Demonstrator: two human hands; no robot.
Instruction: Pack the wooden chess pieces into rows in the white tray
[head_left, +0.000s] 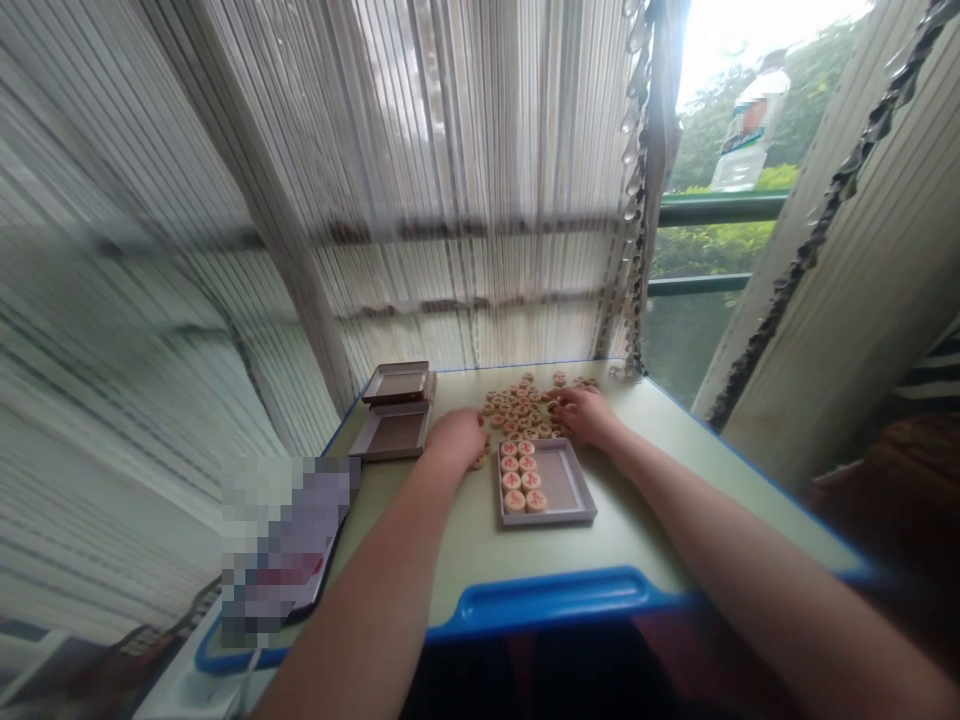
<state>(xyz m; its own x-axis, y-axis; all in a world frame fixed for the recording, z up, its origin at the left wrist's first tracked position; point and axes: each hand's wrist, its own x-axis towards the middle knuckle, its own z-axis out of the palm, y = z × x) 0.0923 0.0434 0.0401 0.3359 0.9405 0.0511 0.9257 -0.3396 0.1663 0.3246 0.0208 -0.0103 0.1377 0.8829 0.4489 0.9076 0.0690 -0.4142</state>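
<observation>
Table [619, 545]: left hand [459, 432] left of discs [517, 408], grip hidden, cannot tell; right hand [583, 412] at their right, fingers apart. Tray [561, 478] toward near edge, eight discs along its left edge; others heaped toward far edge.

Passage runs between the tray [564, 478] and blue edge [555, 597] — the disc heap [523, 410] blocks the tray's far side.

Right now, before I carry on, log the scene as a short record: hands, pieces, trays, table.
Left hand: at the left edge of the pile; grip hidden
Right hand: at the pile's right side; grip unclear
Pieces: loose and round in the pile, behind the front tray
Tray contents: eight red-marked pieces, two columns of four
Left trays: one nearer, another behind
Table: pale top, blue edge
</observation>
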